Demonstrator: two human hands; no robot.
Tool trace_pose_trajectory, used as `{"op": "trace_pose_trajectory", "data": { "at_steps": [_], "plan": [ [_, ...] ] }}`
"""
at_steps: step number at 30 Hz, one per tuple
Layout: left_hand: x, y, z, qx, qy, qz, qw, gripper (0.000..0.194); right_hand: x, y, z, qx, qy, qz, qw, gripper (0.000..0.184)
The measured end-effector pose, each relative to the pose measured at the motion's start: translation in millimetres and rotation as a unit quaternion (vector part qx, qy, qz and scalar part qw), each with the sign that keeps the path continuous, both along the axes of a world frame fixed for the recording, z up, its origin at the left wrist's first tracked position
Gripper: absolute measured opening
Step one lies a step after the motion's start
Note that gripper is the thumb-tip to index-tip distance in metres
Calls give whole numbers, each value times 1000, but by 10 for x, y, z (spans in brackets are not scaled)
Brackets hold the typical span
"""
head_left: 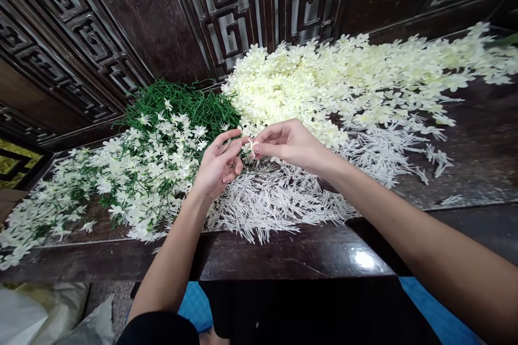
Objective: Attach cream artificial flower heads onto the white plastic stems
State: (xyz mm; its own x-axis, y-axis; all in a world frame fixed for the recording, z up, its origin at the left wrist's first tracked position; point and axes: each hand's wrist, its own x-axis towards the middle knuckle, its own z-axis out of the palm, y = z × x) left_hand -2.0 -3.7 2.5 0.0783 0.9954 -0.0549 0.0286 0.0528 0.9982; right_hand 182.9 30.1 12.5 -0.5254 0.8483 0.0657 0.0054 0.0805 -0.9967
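Observation:
My left hand [218, 164] is over the middle of the piles, its thumb and forefinger closed on what looks like a thin green stem, mostly hidden by the fingers. Meeting it fingertip to fingertip, my right hand [289, 143] pinches a small white artificial flower [253, 147]. Under both hands lies a heap of white stamen pieces [279, 199], thin and spiky. Behind them are a bundle of green plastic stems [186, 105] and a large pile of loose cream-white petals [291, 78]. Left of my left hand, white flowers on green stems [149, 167] are heaped together.
Everything lies on a dark, glossy wooden bench [283, 256] whose front edge is close to my body. A carved wooden lattice back [234, 5] rises behind the piles. Pale bags [52, 312] are on the floor at lower left. A few stamen pieces [439, 159] lie scattered at right.

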Motion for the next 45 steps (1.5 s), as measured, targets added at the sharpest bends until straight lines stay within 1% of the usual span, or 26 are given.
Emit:
{"op": "trace_pose_trajectory", "data": {
  "at_steps": [2,4,6,7,8,10,12,15,17,19,21,24,27,30,35,41,45],
  "plan": [
    [7,-1,-34,44,51,43,997,35,10,-1,21,3,5,-24,1000,8],
    [24,-7,-55,128,123,105,978,38,20,-2,42,5,10,-44,999,7],
    [45,-19,-58,232,209,150,938,33,30,-2,59,3,15,-55,998,8],
    [54,-26,-55,280,250,155,914,28,33,-2,65,3,19,-56,998,8],
    [62,-33,-51,318,285,149,892,23,37,-2,69,2,23,-54,998,9],
    [67,-43,-50,369,329,125,861,16,41,-3,75,2,32,-47,998,10],
    [61,-44,-62,396,346,103,844,13,41,-8,81,1,39,-41,998,10],
    [47,-32,-98,424,356,76,829,7,37,-18,87,1,40,-36,999,9],
    [42,-24,-122,433,359,56,825,5,38,-20,89,6,36,-30,999,10],
    [43,-19,-141,431,359,45,827,8,50,-17,93,21,25,-26,999,11],
    [45,-20,-153,417,358,50,834,9,74,-12,102,38,8,-20,999,14],
    [45,-27,-162,388,345,51,853,13,114,-6,120,53,-24,2,998,17],
    [42,-32,-164,376,325,40,867,15,135,-2,126,77,-47,9,996,16],
    [38,-32,-164,374,317,40,871,14,135,0,120,104,-59,12,993,13],
    [34,-33,-170,366,321,41,873,13,128,-5,110,112,-72,17,991,10],
    [42,-42,-163,368,341,26,865,14,102,-17,102,117,-82,20,990,7],
    [51,-39,-148,381,344,34,857,12,105,-17,102,120,-96,19,988,6]
  ]
}}
